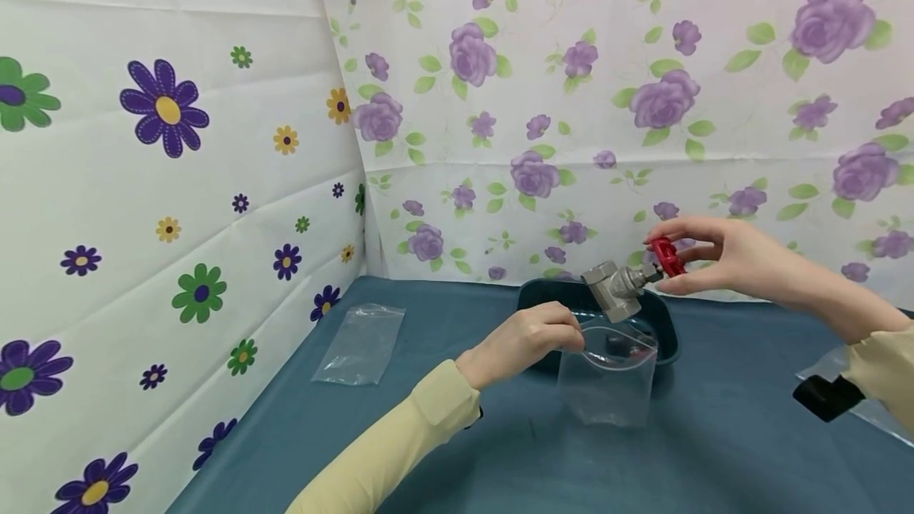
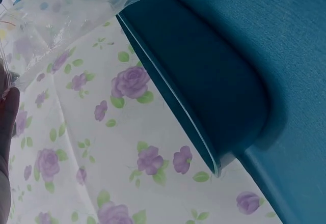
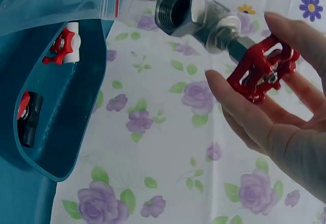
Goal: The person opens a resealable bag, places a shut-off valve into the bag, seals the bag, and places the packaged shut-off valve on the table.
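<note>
Nearest me, at seven o'clock: a cream sleeve (image 1: 385, 443). At four o'clock I see a teal tub (image 1: 667, 331), then a clear zip bag (image 1: 605, 401), mouth pinched by the left hand (image 1: 527, 338). Above that mouth, the right hand (image 1: 721, 256) grips a threaded metal valve (image 1: 614, 292) by its red handwheel (image 1: 669, 258), fingers curled.

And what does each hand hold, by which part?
The right hand holds a silver metal valve by its red handwheel; the left hand, a clear plastic bag by its rim.

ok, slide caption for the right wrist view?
Right hand grips metal valve by red handwheel; bag, bin at left.
</note>
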Demonstrator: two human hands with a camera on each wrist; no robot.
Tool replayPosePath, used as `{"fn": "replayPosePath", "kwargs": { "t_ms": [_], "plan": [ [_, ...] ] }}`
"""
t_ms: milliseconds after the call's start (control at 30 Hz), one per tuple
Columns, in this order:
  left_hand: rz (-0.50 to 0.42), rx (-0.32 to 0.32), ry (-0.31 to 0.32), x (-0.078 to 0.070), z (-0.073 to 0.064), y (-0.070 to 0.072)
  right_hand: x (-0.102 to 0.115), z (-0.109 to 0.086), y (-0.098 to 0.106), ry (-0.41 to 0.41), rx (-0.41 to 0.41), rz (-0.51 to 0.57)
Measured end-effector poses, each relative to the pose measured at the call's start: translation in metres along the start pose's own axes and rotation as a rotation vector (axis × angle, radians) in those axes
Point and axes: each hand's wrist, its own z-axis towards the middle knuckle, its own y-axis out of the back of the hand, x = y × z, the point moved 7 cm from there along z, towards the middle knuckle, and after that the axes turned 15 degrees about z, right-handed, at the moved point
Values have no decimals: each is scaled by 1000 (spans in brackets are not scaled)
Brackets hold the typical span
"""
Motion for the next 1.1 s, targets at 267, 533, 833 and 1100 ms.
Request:
{"fn": "replayPosePath", "kwargs": {
  "t_ms": [267, 533, 833, 1100],
  "plan": [
    [-8, 4, 22, 4, 3, -1, 9, -7, -9, 61, 107, 20],
    [-60, -18, 14, 4, 3, -1, 11, -7, -22, 119, 209, -21],
    [-106, -7, -4, 0, 5, -6, 9, -8, -38, 99, 328, -10],
    [-110, 4, -4, -3, 8, -12, 3, -8, -52, 114, 381, -37]
  ]
}}
